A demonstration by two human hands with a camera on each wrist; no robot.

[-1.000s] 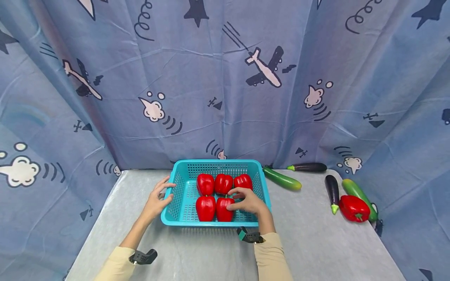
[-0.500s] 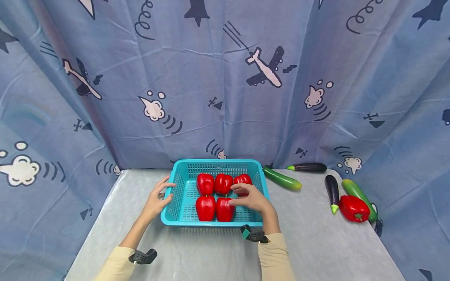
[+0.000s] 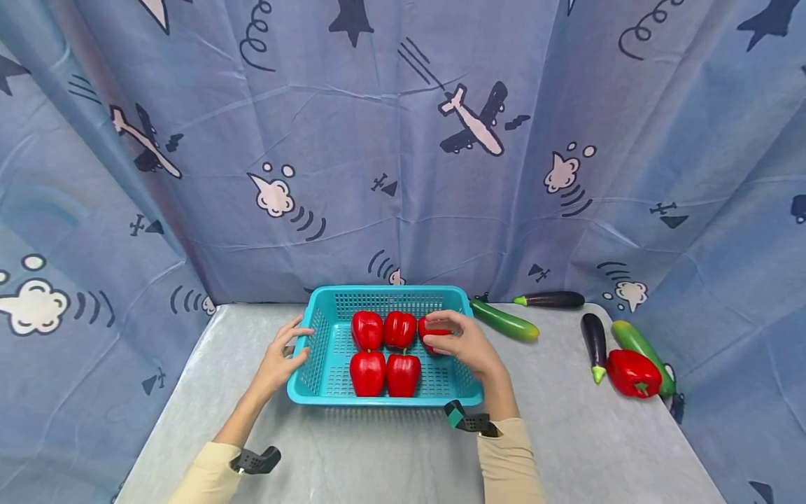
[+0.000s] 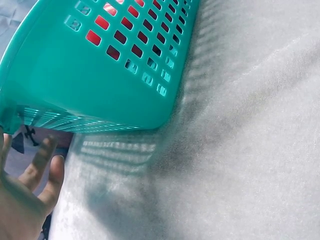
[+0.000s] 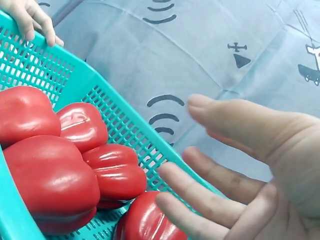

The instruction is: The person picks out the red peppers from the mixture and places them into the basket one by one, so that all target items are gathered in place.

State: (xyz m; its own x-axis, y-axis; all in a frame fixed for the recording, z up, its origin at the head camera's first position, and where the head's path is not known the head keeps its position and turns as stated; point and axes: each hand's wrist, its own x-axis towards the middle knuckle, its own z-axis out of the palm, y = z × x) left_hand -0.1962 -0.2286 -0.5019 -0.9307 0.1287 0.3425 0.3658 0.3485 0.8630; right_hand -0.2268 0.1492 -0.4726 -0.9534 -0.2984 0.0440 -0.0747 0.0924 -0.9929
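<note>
A turquoise plastic basket [image 3: 321, 401] holds several red bell peppers, three along the back and two in front. Over its right part hovers my right hand [image 3: 464, 343], fingers spread and holding nothing. It partly covers the back right bell pepper [image 3: 428, 329] in the head view. In the right wrist view the thumb and fingers [image 5: 200, 192] stand apart above that pepper. At the basket's left rim my left hand [image 3: 277, 358] has its fingertips on the edge, fingers loosely extended. The front right bell pepper [image 3: 403, 376] stands upright with its stem up.
Right of the basket lies a cucumber [image 3: 504, 320]. Farther right are two eggplants, one at the back [image 3: 554, 300] and one nearer [image 3: 595, 343]. Another cucumber [image 3: 636, 343] and a red bell pepper [image 3: 634, 374] lie by the table's right edge. A patterned curtain [image 3: 403, 175] hangs behind.
My right hand has let go of the front right bell pepper and moved right and slightly back, over the basket's right side. The left hand has stayed at the rim.
</note>
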